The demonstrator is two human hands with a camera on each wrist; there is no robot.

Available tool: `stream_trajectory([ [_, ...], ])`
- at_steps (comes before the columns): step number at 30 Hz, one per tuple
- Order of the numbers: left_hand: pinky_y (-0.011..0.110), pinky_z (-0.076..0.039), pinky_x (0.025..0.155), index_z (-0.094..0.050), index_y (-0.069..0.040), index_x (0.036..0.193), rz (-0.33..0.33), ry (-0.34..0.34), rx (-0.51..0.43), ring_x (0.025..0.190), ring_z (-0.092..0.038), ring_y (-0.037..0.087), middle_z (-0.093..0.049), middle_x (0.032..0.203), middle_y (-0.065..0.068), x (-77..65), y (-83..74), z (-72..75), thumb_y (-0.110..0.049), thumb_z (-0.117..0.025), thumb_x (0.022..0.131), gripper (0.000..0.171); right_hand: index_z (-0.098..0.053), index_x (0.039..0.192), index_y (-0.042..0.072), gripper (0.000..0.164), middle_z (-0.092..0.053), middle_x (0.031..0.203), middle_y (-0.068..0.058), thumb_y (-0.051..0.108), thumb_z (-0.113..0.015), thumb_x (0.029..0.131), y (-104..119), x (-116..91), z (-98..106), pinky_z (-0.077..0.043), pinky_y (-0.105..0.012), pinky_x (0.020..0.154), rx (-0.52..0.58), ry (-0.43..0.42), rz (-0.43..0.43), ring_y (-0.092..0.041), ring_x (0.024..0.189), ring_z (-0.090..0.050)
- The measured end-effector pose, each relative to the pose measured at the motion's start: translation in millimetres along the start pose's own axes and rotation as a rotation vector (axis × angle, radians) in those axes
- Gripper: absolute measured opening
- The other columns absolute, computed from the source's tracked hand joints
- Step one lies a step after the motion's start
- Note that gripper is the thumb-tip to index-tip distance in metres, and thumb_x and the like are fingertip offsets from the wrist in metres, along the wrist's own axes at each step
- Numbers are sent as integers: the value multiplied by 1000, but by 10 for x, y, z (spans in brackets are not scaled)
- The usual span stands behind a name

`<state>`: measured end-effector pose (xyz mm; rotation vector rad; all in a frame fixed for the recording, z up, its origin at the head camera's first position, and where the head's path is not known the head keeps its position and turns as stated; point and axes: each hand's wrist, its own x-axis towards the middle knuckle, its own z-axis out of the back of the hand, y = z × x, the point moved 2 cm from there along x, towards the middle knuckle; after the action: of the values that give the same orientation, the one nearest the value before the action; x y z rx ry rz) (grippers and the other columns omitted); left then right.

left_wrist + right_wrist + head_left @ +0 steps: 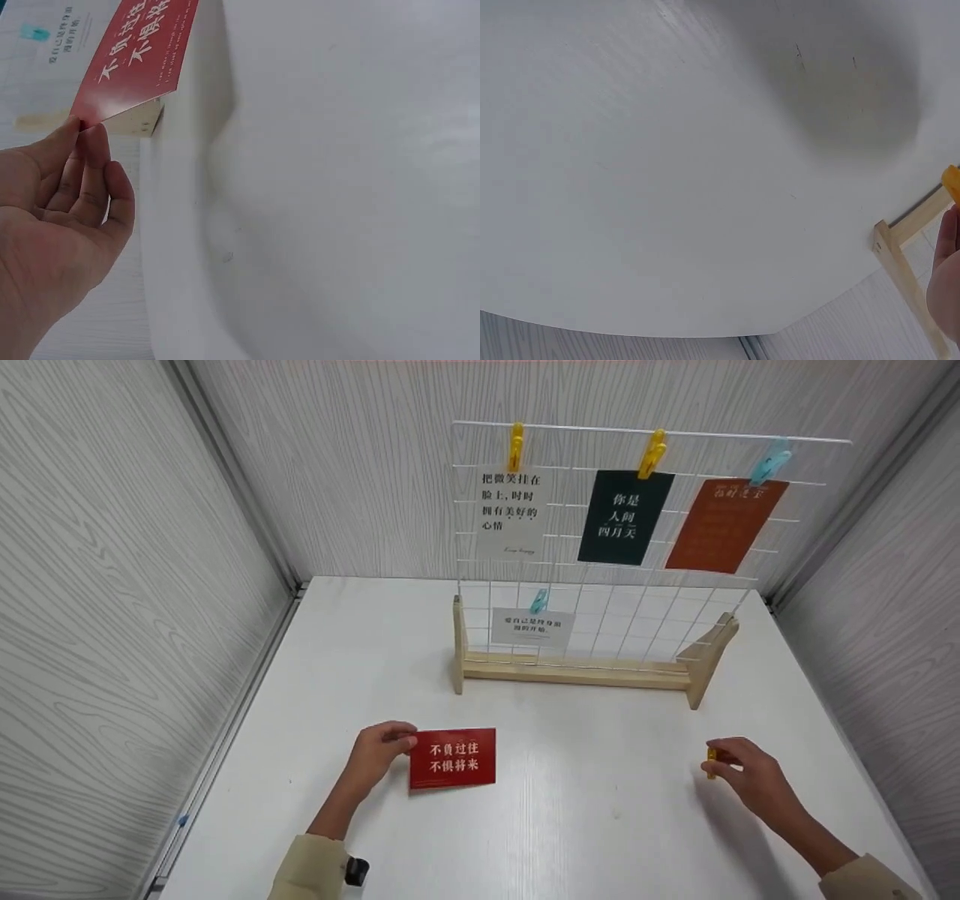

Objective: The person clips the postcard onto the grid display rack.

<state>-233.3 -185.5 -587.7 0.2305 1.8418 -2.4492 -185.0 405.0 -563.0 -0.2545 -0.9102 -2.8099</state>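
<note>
My left hand (pixel 376 755) pinches the left edge of a red card (pixel 452 759) with white Chinese lettering. In the left wrist view, thumb and fingertips meet at a corner of that card (pixel 135 64), which is raised over the table. On the right, my right hand (pixel 750 772) pinches a small yellow clip (pixel 711 763) between thumb and fingers. Only part of this clip (pixel 952 182) shows at the edge of the right wrist view. Behind both hands stands a white wire grid rack (pixel 600 600) on a wooden base (pixel 577 675).
Along the rack's top hang a white card (pixel 511 536), a dark green card (pixel 625 547) and an orange-red card (pixel 724 529), under two yellow clips and one light blue clip (pixel 770 463). Lower left, another light blue clip (pixel 538 601) holds a small white card (pixel 529 637). Grey wood-grain walls (pixel 120 585) enclose the white table (pixel 555 825).
</note>
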Motion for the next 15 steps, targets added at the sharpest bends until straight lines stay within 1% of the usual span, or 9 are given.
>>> stream_trajectory([
  [2,46,-56,90,-71,-6,115,-9,3,-3,95,-68,21,-73,104,7,2,-6,-29,-10,-68,95,20,-69,114,6,30,-68,104,-5,9,-79,86,9,12,-6,-46,-4,77,20,-1,-2,5,91,-59],
  [4,46,-56,90,-72,-8,112,-13,7,-9,94,-68,21,-73,103,6,7,-12,-59,-11,-68,95,18,-70,114,7,28,-67,105,-4,12,-78,88,22,23,-7,-47,-5,78,32,9,-15,6,91,-58],
  [7,48,-56,91,-72,-9,112,-21,15,-19,93,-68,21,-73,104,5,13,-35,-107,-12,-68,96,17,-69,115,8,26,-68,107,-4,19,-75,92,44,42,3,-50,-9,77,53,36,-56,4,92,-60],
  [12,50,-55,92,-73,-10,112,-37,29,-23,93,-67,21,-73,105,5,42,-100,-206,-13,-67,97,17,-66,120,7,35,-69,105,-6,33,-69,96,62,81,28,-51,-15,74,86,70,-119,-2,90,-61],
  [15,51,-54,93,-73,-10,113,-48,52,-37,94,-67,21,-73,106,6,71,-135,-287,-13,-65,99,17,-66,120,7,35,-69,103,-5,32,-69,96,61,97,32,-52,-16,73,112,48,-114,-2,89,-62],
])
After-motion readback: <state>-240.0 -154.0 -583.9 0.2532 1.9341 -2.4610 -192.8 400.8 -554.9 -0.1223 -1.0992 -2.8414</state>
